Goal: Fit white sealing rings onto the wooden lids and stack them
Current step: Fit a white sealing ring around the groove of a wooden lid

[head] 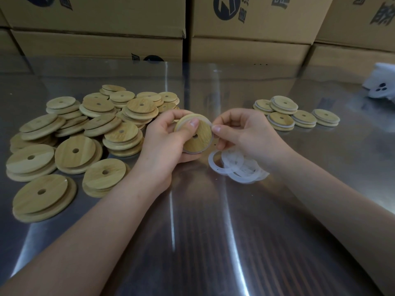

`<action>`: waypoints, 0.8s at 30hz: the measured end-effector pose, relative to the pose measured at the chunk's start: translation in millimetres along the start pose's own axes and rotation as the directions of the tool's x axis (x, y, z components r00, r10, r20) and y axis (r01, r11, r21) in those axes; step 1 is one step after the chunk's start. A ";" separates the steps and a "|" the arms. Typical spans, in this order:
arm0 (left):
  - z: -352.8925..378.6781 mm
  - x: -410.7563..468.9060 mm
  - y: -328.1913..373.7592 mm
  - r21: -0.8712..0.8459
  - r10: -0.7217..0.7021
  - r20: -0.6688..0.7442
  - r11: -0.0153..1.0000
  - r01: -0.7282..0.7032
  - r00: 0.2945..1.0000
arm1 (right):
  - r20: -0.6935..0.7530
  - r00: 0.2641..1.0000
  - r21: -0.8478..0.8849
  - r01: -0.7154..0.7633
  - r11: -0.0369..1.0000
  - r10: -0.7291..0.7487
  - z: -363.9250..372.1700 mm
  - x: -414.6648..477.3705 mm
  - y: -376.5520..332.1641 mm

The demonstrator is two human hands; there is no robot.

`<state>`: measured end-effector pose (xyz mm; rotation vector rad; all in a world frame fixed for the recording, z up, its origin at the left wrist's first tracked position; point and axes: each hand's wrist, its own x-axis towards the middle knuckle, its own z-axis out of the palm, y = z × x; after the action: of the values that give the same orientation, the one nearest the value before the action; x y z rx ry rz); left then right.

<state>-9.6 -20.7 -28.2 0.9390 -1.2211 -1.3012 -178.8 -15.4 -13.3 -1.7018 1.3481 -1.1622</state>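
Observation:
My left hand (164,142) grips a round wooden lid (197,137) with a centre hole, thumb pressed on its face, held above the metal table. A translucent white sealing ring (208,122) runs round the lid's upper right edge, and my right hand (241,133) pinches it there with thumb and forefinger. A small heap of loose white rings (237,167) lies on the table just under my right hand. Bare wooden lids (74,133) lie in a wide pile on the left. Several lids with white rings fitted (292,113) sit in a group at the right.
The shiny steel table (203,231) reflects light in front of me. Stacked cardboard boxes (245,28) wall off its far edge. A white crumpled object (380,84) lies at the far right edge.

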 end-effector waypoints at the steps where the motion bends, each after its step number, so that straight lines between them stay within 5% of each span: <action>1: 0.0 -0.1 0.1 -0.001 0.000 0.001 1.000 0.000 1.000 | -0.001 1.000 0.008 0.000 1.000 0.000 -0.1 0.0 0.1; 24: 0.5 -0.3 -1.2 -0.033 -0.053 -0.017 0.998 0.052 0.998 | 0.002 0.999 0.080 0.033 0.996 -0.034 0.2 -1.2 3.2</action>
<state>-10.2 -20.5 -29.4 0.9624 -1.1652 -1.3476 -179.9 -15.0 -16.5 -1.6741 1.2584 -1.2158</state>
